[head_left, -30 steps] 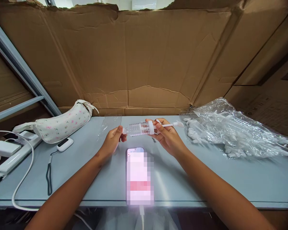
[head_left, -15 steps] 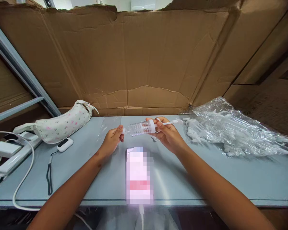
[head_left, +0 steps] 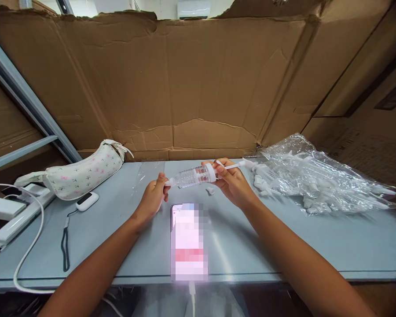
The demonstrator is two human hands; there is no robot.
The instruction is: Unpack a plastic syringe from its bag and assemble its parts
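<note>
A clear ribbed plastic bottle [head_left: 192, 177] lies sideways between my hands, above the table. It has a narrow white tip at the left, a white collar at the right and a thin white stem beyond it. My left hand [head_left: 153, 193] pinches the tip between thumb and fingers. Around the collar end and the base of the stem, my right hand [head_left: 232, 185] is closed. The stem's far end overlaps the plastic bag in view. A small white piece [head_left: 210, 190] rests on the table just below the bottle.
A phone [head_left: 188, 242] with a cable lies in front. At right is a clear bag [head_left: 310, 176] of white parts. On the left are a flowered pouch [head_left: 82, 174], a small white device [head_left: 87, 201] and a power strip [head_left: 23, 215]. Cardboard [head_left: 198, 79] stands behind the table.
The view has shifted slightly. Both hands still hold the bottle in nearly the same pose, and the small white piece below it now shows more clearly.
</note>
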